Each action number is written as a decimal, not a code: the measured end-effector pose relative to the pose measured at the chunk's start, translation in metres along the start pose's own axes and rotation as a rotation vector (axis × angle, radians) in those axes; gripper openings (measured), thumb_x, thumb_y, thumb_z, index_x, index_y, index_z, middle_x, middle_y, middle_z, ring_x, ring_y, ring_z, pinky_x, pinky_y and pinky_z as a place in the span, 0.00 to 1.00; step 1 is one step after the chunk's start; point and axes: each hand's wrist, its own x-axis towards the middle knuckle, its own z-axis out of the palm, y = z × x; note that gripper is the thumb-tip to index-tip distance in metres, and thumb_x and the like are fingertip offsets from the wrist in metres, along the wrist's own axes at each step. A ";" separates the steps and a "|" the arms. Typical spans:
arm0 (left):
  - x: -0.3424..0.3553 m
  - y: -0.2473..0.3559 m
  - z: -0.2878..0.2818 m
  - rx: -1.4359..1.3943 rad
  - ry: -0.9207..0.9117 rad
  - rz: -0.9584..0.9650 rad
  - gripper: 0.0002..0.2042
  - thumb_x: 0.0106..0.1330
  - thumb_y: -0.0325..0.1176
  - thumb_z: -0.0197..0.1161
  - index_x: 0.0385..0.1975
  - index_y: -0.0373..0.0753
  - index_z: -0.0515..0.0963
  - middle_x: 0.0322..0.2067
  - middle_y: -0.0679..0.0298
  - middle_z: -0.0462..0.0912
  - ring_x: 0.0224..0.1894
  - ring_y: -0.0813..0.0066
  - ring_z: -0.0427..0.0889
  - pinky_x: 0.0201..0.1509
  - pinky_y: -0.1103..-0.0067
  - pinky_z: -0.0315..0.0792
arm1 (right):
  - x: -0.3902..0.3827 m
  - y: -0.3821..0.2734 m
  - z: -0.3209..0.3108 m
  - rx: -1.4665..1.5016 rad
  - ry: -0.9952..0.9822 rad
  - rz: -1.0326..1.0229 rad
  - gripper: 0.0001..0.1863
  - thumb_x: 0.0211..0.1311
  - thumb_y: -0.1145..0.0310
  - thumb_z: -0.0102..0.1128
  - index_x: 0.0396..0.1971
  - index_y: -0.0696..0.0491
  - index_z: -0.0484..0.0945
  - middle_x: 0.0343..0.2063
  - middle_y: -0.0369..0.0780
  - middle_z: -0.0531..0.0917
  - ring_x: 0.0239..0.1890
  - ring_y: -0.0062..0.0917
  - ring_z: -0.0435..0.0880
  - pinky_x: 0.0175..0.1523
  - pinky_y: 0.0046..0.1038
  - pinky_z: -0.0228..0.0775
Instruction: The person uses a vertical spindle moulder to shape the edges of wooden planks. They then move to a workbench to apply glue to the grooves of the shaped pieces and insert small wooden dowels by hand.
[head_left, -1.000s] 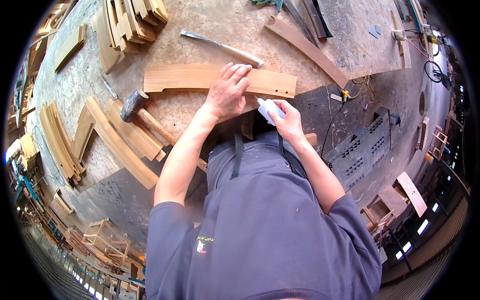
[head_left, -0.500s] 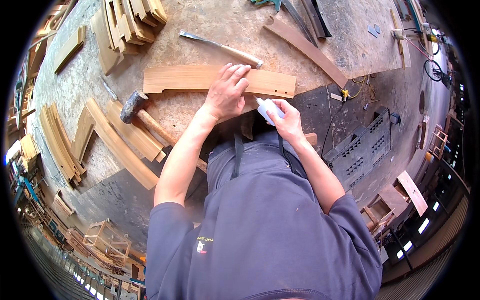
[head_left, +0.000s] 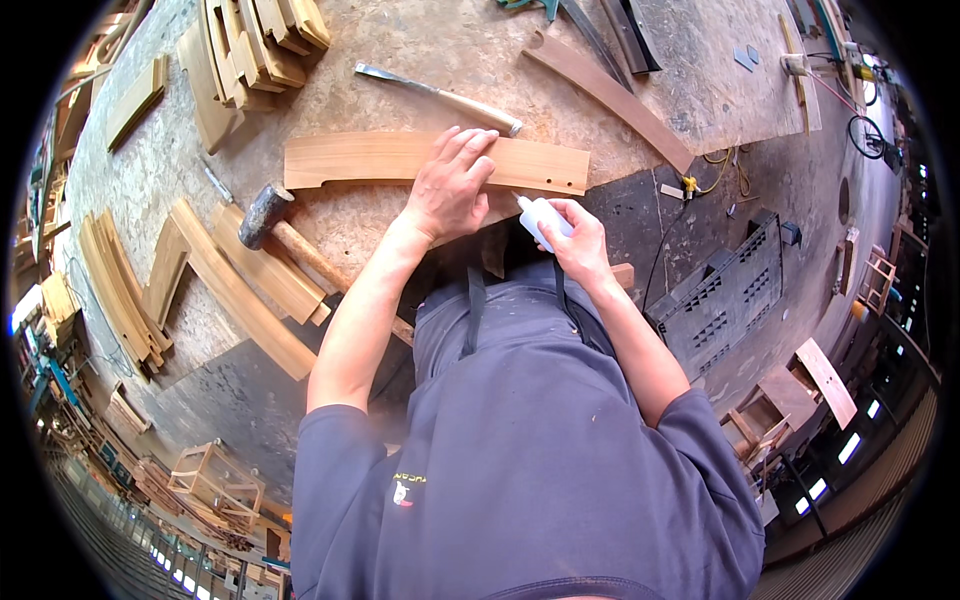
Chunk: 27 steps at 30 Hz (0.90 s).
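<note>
A curved light-wood board point(head_left: 345, 155) with holes at its right end lies at the bench's front edge. My left hand point(head_left: 450, 185) grips it near the middle, fingers curled over its top face toward the far edge. My right hand point(head_left: 580, 240) is closed round a white squeeze bottle point(head_left: 543, 218), its nozzle just below the board's near edge, pointing toward my left hand; whether it touches the wood I cannot tell. Beyond the board lies a chisel with a wooden handle point(head_left: 475, 112). A wooden-handled mallet point(head_left: 262, 215) rests to the left of my left forearm.
The bench point(head_left: 350, 40) holds stacked boards point(head_left: 265, 60), curved strips point(head_left: 240, 290) at left, a darker slat point(head_left: 620, 105) and long dark tools point(head_left: 630, 40) at back right. At right are a yellow cable point(head_left: 720, 180), a grey plastic slab point(head_left: 720, 290) and wooden furniture pieces point(head_left: 780, 395).
The board sits very slightly further left in the picture. My hands keep nearly the same position, with the bottle still in my right hand.
</note>
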 end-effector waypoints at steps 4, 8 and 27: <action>0.001 0.003 -0.001 0.005 -0.010 -0.021 0.19 0.48 0.34 0.72 0.40 0.40 0.74 0.66 0.55 0.74 0.71 0.54 0.70 0.79 0.55 0.58 | 0.000 0.001 -0.002 0.023 0.004 0.018 0.18 0.68 0.73 0.68 0.56 0.60 0.81 0.48 0.45 0.88 0.47 0.28 0.90 0.43 0.30 0.90; 0.002 0.008 0.004 0.066 0.024 -0.051 0.26 0.48 0.41 0.74 0.47 0.40 0.75 0.65 0.56 0.74 0.70 0.55 0.71 0.79 0.54 0.58 | 0.000 0.003 -0.003 0.042 0.001 0.027 0.18 0.69 0.73 0.67 0.56 0.60 0.81 0.47 0.45 0.88 0.45 0.27 0.90 0.42 0.28 0.90; 0.005 0.009 0.023 0.163 0.112 -0.066 0.38 0.48 0.50 0.71 0.61 0.35 0.78 0.60 0.54 0.76 0.65 0.55 0.74 0.76 0.55 0.60 | -0.002 0.020 -0.047 0.746 -0.067 0.050 0.21 0.67 0.74 0.70 0.59 0.60 0.78 0.50 0.40 0.87 0.52 0.25 0.86 0.59 0.31 0.80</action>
